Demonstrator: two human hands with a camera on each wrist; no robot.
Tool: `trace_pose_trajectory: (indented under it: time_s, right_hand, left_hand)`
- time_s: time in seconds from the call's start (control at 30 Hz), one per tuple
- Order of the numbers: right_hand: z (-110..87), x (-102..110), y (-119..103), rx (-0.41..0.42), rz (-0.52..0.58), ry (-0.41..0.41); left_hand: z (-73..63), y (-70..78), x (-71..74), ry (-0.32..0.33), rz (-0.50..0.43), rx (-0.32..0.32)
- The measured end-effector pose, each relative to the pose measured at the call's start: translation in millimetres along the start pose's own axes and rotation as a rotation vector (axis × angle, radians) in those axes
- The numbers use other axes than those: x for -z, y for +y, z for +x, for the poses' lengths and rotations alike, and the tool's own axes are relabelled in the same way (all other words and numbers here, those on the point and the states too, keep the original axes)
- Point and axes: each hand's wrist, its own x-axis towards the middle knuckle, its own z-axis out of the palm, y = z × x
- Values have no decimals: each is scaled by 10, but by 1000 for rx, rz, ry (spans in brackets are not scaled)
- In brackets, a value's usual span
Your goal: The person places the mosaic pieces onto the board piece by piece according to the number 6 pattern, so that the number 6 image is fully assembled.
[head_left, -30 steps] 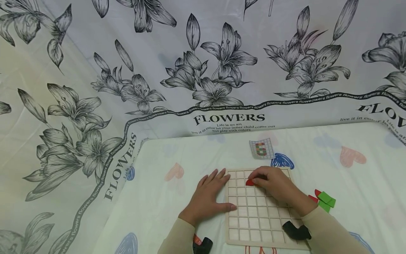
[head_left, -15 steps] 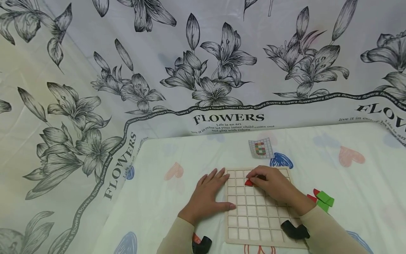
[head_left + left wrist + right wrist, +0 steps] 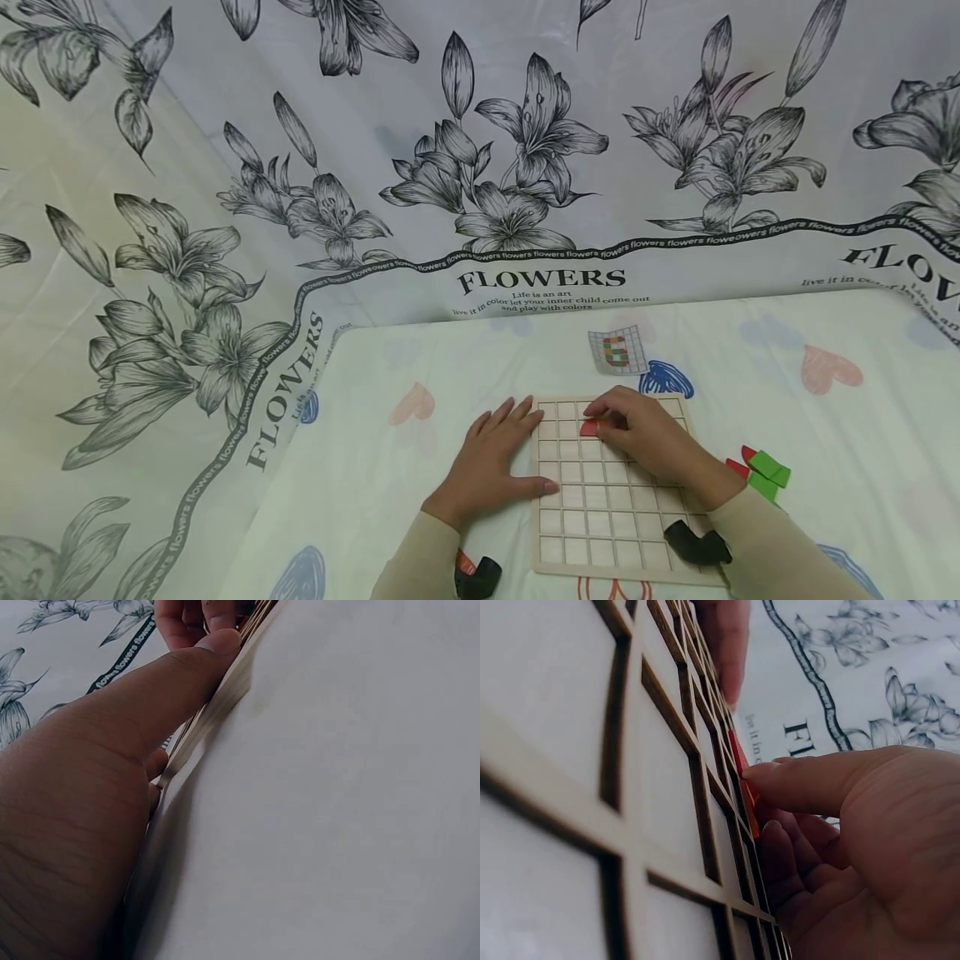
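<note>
A square wooden grid board (image 3: 588, 523) lies on the table cover, its cells bounded by raised strips. Near its far side a red tile (image 3: 589, 427) with a curved edge sits at one cell. My right hand (image 3: 651, 437) has its thumb and curled fingers at this red tile; in the right wrist view the thumb tip touches the tile (image 3: 740, 761). With fingers spread, my left hand (image 3: 486, 467) rests along the board's left edge, its thumb and fingertips on the rim. The left thumb (image 3: 150, 694) also shows on the edge in the left wrist view.
Green tiles (image 3: 770, 469) and red tiles (image 3: 738, 468) lie in a small pile right of the board. A printed pattern card (image 3: 618, 351) lies beyond it. Black wrist-camera parts (image 3: 697, 543) hang over the board's near right corner. A flower-printed curtain (image 3: 525, 167) stands behind.
The red tile has gone from tilted to flatter over the cell, and the right hand's fingers have lifted slightly. My left hand stays on the board's edge.
</note>
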Motion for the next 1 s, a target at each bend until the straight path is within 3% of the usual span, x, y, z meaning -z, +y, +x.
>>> trace_pose_trajectory:
  time_s: [0.47,0.73,1.0]
  right_hand:
    - [-14,-6,-1,9,39,-47]
    - [-26,-39,39,-3,56,-36]
    - [-29,12,-37,-52,160,8]
  left_hand:
    - [-11,-2,-4,4,0,-9]
    - [-13,-1,-10,-2,-1,-3]
    - [7,-11,-28,-5,3,6]
